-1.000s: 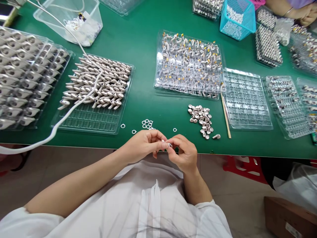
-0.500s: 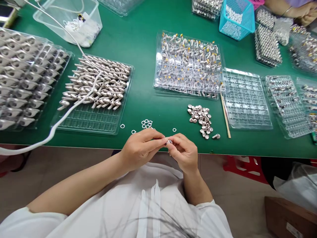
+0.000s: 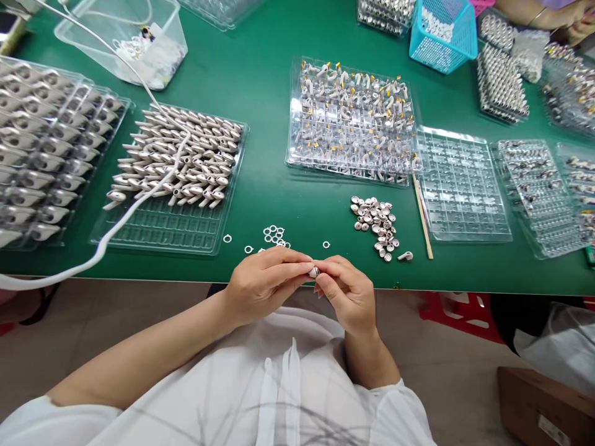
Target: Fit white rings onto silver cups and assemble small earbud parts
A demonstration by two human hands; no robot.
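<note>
Over the table's front edge, my left hand (image 3: 264, 282) and my right hand (image 3: 348, 291) meet fingertip to fingertip. Between them they pinch one small white earbud piece (image 3: 314, 272) with a dark line across it; the fingers cover most of it. Just beyond my left hand lie several thin white rings (image 3: 274, 233), with a lone ring (image 3: 326, 244) nearer my right hand. To the right is a pile of small earbud caps (image 3: 374, 217), and a single earbud shell (image 3: 405, 256) with a short stem lies beside it.
A tray of stemmed earbud shells (image 3: 186, 152) stands left, a white cable (image 3: 116, 226) running across it. Trays of small parts (image 3: 353, 118) stand ahead, a thin wooden stick (image 3: 422, 214) beside them. Farther back are a clear bin (image 3: 170, 37), a blue basket (image 3: 441, 52) and another person's hand (image 3: 576, 21).
My fingers have shifted on the earbud piece, and more of its white side with the dark line shows now. Both hands stay close together at the table edge.
</note>
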